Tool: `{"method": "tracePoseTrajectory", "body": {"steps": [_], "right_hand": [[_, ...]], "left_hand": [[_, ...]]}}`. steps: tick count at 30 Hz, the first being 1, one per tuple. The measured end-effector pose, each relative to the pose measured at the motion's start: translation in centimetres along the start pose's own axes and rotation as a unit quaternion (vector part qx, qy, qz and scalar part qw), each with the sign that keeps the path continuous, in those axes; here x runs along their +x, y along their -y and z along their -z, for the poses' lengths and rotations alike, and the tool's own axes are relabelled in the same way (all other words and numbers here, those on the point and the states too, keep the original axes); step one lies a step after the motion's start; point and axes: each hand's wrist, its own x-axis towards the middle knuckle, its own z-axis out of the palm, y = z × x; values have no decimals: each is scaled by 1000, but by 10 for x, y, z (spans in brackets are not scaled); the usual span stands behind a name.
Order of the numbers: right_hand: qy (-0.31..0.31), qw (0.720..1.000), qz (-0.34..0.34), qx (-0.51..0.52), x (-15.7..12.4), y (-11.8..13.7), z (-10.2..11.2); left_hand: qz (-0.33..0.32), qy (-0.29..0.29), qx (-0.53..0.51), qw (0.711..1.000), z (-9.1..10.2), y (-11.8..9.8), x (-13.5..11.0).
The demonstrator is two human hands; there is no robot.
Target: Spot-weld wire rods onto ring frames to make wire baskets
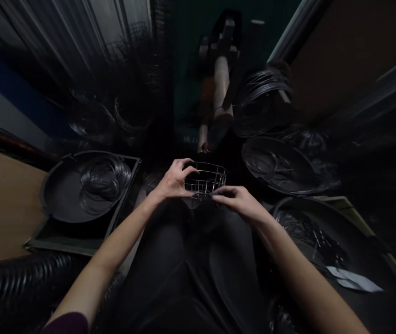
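A small round basket of thin metal wire (209,168) is held over my lap, in front of my knees. My left hand (177,180) grips its left side, with the fingers curled over the upper rim and the thumb low on the frame. At the basket's lower right edge, my right hand (236,199) has its thumb and fingertips pinched together. Whether those fingertips hold the basket's wire or a separate small piece is too dark to tell. Beyond the basket stands a machine with a pale horizontal arm (221,81).
A dark basin (64,199) with coiled wire stands on a framed stand at left. At right are another dark basin (277,162) with wire rings and a larger basin (368,250) with wire pieces and a white paper (354,279). Wire coils (267,88) lie behind.
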Motion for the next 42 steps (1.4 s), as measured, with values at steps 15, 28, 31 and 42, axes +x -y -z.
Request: {"method": "tracePoseTrajectory", "body": {"steps": [15, 28, 31, 42], "right_hand": [[-173, 735, 360, -548, 30, -14, -11], [-136, 803, 248, -525, 51, 5, 0], [-138, 813, 235, -514, 52, 8, -1], [-280, 834, 192, -434, 50, -5, -7]], "left_hand": [[41, -19, -70, 997, 2, 4, 19], [51, -16, -70, 996, 9, 14, 45], [41, -10, -63, 997, 11, 17, 49], [73, -12, -64, 995, 15, 21, 63]]}}
